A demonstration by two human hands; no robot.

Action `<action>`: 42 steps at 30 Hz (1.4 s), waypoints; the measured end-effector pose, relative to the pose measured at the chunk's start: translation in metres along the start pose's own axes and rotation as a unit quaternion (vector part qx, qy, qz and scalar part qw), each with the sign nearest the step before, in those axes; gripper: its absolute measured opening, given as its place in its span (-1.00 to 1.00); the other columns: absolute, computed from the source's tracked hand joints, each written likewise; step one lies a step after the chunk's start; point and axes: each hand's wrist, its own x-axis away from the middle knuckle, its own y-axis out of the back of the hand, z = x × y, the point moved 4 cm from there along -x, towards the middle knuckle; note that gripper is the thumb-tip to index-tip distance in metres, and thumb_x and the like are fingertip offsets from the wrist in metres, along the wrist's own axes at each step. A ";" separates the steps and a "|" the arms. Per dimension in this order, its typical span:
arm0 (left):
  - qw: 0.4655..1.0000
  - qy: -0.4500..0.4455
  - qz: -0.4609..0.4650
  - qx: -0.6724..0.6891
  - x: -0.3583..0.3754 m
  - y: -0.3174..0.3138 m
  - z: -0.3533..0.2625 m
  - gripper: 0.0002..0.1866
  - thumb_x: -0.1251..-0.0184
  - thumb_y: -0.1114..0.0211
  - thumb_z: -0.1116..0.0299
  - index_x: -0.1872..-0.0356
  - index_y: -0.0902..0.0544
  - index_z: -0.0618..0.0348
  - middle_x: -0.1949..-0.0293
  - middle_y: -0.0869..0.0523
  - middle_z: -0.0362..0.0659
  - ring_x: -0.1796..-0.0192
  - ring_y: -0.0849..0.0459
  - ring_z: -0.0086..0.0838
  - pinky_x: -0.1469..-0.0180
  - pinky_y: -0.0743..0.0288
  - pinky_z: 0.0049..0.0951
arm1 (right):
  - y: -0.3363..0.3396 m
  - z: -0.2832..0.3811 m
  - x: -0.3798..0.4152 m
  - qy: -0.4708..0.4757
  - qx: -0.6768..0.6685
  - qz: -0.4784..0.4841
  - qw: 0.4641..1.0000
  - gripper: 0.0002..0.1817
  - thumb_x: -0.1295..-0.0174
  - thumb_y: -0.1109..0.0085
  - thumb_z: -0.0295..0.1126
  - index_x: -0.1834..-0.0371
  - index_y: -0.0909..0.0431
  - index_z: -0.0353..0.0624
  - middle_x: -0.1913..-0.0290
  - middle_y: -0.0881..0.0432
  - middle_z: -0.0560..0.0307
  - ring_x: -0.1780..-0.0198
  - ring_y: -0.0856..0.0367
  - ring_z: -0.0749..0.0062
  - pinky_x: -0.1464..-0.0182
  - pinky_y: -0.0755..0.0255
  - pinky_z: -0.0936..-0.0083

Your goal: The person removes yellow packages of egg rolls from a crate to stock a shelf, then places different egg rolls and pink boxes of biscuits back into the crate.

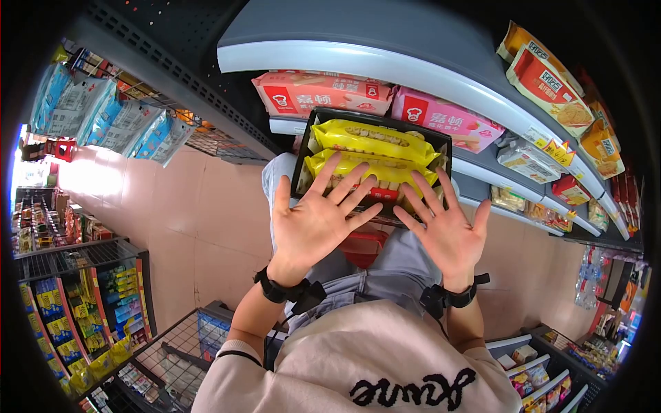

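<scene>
Blue-and-white packets (100,113) sit at the far left; nearer the middle, the left hand (308,226) is palm up, its fingers spread wide and gripping nothing. Just beyond it, yellow packets (372,135) lie inside a black box (447,148), below two pink cartons (323,94). Rightward, the right hand (449,241) is likewise splayed and bare, with red-and-orange packs (549,88) on the shelf (385,58) farther right.

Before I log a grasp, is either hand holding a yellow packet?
No: the left hand and the right hand are both spread open and empty, and the yellow packets lie in the black box.
</scene>
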 end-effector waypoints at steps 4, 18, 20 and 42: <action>1.000 0.002 -0.005 0.007 0.001 0.003 -0.001 -0.17 -0.22 0.06 -0.30 -0.40 -0.17 0.03 -0.42 -0.11 0.09 -0.47 -0.01 -0.08 -0.44 0.33 0.15 | 0.002 0.000 0.001 -0.003 -0.006 0.000 1.000 -0.10 -0.18 0.17 0.35 -0.47 0.06 0.03 -0.47 0.06 -0.17 -0.49 0.13 -0.01 -0.41 0.34 -0.22; 1.000 0.006 0.008 0.003 0.000 0.008 -0.006 -0.22 -0.24 0.03 -0.25 -0.39 -0.20 0.02 -0.41 -0.14 0.09 -0.45 -0.08 -0.09 -0.43 0.26 0.16 | 0.007 0.004 0.000 0.008 0.076 0.021 0.997 -0.14 -0.22 0.02 0.18 -0.47 0.07 -0.01 -0.46 0.03 -0.19 -0.48 0.08 -0.01 -0.41 0.21 -0.19; 0.978 -0.042 0.070 -0.193 0.002 0.003 -0.009 -0.24 -0.24 0.00 -0.22 -0.35 -0.25 0.06 -0.38 -0.19 0.09 -0.42 -0.16 -0.08 -0.41 0.10 0.10 | 0.002 0.012 0.001 0.055 0.217 0.047 0.974 -0.14 -0.19 -0.15 -0.04 -0.46 0.07 -0.08 -0.43 -0.05 -0.19 -0.45 -0.01 0.01 -0.41 0.09 -0.04; 0.173 -0.185 0.091 -0.963 -0.005 -0.005 -0.023 -0.21 -0.04 -0.34 -0.04 -0.30 -0.33 0.07 -0.31 -0.28 0.10 -0.38 -0.18 -0.02 -0.41 0.13 0.10 | -0.003 0.013 -0.005 0.159 0.936 0.019 0.315 -0.22 -0.01 -0.33 -0.19 -0.34 -0.23 -0.07 -0.35 -0.18 -0.08 -0.39 -0.07 -0.12 -0.38 0.12 -0.13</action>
